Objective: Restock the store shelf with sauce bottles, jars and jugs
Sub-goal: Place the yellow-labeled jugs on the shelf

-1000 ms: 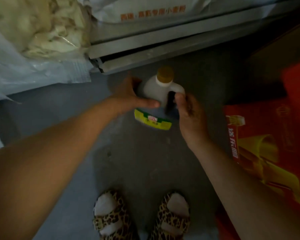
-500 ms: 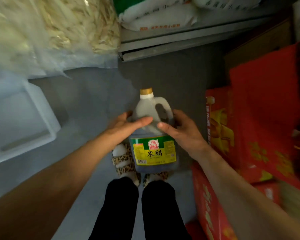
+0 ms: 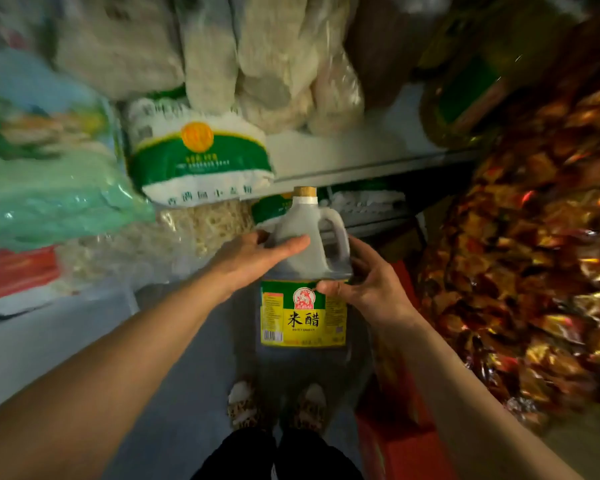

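Both hands were on the one jug in the shot. The left hand was clamped on its upper shoulder, thumb lying across the front and fingers wrapped round the far side. The right hand gripped the other side just under the handle, thumb pressed on the top edge of the label. So, two hands, one jug, held up off the floor right in front of the person's body.

The jug itself was a big translucent plastic jug with dark liquid, a gold screw cap and a yellow-and-green label, standing upright, handle turned to the right. Its cap sat just below the front edge of the grey metal shelf.

On that shelf, left of the jug, one white sack with a green band and an orange circle hung over the edge. Under it was a clear bag of pale dried strips. Off to the right hung a pile of shiny red-and-gold wrapped snack packets, too blurry to count. Straight down below the jug were two leopard-print slippers on the grey floor, and a red carton beside the right one.
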